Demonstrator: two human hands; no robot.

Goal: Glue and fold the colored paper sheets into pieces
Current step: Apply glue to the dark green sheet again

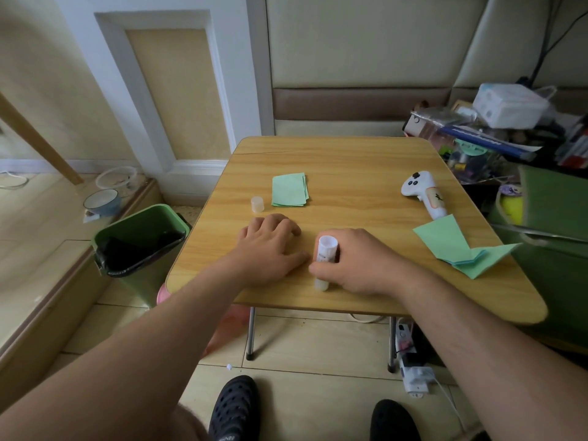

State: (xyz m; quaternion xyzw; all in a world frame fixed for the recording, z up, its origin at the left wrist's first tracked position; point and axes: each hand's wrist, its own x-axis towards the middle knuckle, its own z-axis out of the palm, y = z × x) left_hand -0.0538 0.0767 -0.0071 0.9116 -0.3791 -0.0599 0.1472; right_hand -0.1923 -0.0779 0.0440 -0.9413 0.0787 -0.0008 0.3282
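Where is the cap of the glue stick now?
The cap stands on the table, just left of the green paper stack, beyond the left hand.

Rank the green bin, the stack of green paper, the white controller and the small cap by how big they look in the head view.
1. Green bin, largest, though it stands lower than the table.
2 and 3. Stack of green paper and white controller: too alike to rank.
4. Small cap, smallest.
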